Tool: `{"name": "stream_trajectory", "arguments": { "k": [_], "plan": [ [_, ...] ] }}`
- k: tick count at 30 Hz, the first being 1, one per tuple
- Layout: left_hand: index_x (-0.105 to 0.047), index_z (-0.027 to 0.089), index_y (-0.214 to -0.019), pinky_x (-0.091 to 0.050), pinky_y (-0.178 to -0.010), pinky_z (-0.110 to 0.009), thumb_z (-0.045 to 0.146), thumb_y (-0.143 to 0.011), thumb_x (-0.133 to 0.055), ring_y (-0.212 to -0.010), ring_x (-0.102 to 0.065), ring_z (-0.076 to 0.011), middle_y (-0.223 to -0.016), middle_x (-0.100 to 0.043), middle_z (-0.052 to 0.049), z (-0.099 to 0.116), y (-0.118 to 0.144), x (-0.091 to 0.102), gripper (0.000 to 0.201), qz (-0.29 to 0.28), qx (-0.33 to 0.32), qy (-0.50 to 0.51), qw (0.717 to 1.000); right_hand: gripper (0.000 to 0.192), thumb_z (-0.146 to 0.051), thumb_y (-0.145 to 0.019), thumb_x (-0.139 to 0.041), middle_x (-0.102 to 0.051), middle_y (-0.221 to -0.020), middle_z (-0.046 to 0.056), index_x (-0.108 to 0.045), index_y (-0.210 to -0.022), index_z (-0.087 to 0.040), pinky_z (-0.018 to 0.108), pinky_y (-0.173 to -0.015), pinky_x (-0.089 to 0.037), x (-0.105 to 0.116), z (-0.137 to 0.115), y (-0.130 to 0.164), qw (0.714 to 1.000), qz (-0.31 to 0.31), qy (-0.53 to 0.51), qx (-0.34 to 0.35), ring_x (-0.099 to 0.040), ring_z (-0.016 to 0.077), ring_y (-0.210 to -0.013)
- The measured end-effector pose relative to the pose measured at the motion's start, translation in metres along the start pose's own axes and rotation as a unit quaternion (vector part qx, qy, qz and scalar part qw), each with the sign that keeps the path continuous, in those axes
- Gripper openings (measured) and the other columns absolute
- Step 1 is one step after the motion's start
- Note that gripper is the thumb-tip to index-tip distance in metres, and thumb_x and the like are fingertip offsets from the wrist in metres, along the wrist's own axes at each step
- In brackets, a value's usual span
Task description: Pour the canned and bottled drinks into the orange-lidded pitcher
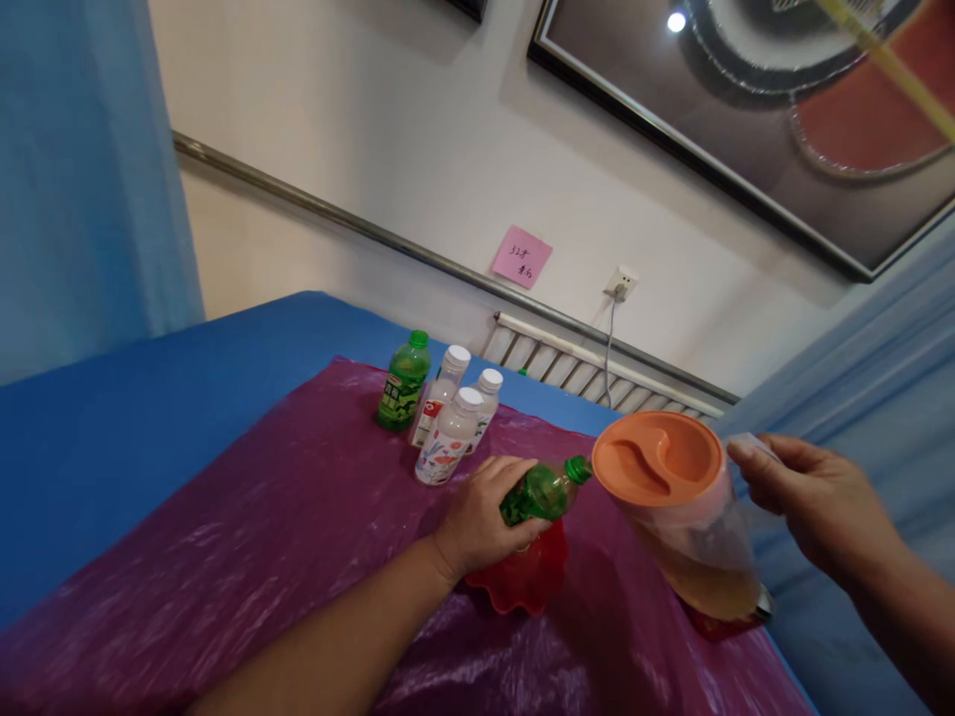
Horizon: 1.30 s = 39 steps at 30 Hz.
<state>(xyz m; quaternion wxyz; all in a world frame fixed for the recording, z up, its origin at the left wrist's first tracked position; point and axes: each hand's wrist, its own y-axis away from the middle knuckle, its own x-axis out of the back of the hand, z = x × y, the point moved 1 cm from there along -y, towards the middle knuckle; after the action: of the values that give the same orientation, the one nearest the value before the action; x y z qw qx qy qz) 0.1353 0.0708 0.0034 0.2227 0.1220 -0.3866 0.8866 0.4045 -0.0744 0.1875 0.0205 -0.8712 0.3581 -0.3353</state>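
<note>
Tilted green bottle (538, 494): just left of pitcher (708, 572), neck towards its orange lid (661, 459); left hand (481, 509), fingers wrapped round bottle, apparently to hold that slant. Right hand (825, 497): fingers curled round pitcher's handle (753, 450), presumably for steadiness.

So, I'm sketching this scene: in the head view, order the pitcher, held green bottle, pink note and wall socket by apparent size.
1. Pitcher
2. Held green bottle, partly covered by the left hand
3. Pink note
4. Wall socket

Two green bottles (404, 386) (543, 491), three white-capped bottles (448, 447) (457, 360) (489, 382), one orange-lidded pitcher (697, 557), one red dish (514, 582)
</note>
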Motion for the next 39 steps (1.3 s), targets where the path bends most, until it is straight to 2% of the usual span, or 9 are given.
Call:
{"name": "stream_trajectory", "arguments": {
  "k": [21, 27, 35, 39],
  "plan": [
    [-0.059, 0.025, -0.134, -0.05, -0.104, -0.052, 0.032, -0.076, -0.08, -0.117, -0.064, -0.03, -0.127, -0.069, -0.009, -0.0008, 0.0003, -0.0001, 0.062, -0.003, -0.008, -0.006, 1.0, 0.061, -0.072, -0.06, -0.082, -0.038, -0.054, -0.005, -0.053, -0.055, -0.019, 0.022, -0.046, -0.026, -0.0027, -0.001, 0.0, 1.0, -0.013, -0.001, 0.008, -0.033, 0.0098, -0.052],
    [-0.06, 0.023, -0.133, -0.05, -0.104, -0.05, 0.03, -0.075, -0.081, -0.116, -0.063, -0.0294, -0.126, -0.069, -0.01, -0.0002, 0.0002, 0.0004, 0.062, 0.0, -0.009, -0.01, 1.0, 0.057, -0.071, -0.061, -0.082, -0.042, -0.056, -0.005, -0.059, -0.061, -0.018, 0.022, -0.047, -0.032, -0.0013, 0.0, -0.0008, 1.0, -0.011, 0.011, 0.002, -0.037, 0.011, -0.054],
    [-0.061, 0.025, -0.133, -0.05, -0.105, -0.05, 0.031, -0.075, -0.08, -0.116, -0.064, -0.0295, -0.126, -0.069, -0.009, -0.001, 0.0, 0.0, 0.062, -0.003, -0.003, -0.01, 1.0, 0.062, -0.072, -0.062, -0.08, -0.037, -0.054, -0.005, -0.048, -0.054, -0.02, 0.022, -0.046, -0.027, -0.0018, -0.0011, 0.0002, 1.0, -0.01, 0.021, 0.021, -0.034, 0.0105, -0.052],
    [-0.061, 0.024, -0.133, -0.05, -0.105, -0.05, 0.03, -0.074, -0.081, -0.117, -0.064, -0.0297, -0.127, -0.069, -0.009, -0.0008, 0.0, 0.0001, 0.062, -0.002, -0.003, -0.008, 1.0, 0.061, -0.073, -0.063, -0.08, -0.038, -0.054, -0.005, -0.05, -0.056, -0.02, 0.022, -0.046, -0.027, -0.0018, -0.0002, -0.0002, 0.999, -0.011, 0.029, 0.019, -0.034, 0.0104, -0.052]
  ]
}}
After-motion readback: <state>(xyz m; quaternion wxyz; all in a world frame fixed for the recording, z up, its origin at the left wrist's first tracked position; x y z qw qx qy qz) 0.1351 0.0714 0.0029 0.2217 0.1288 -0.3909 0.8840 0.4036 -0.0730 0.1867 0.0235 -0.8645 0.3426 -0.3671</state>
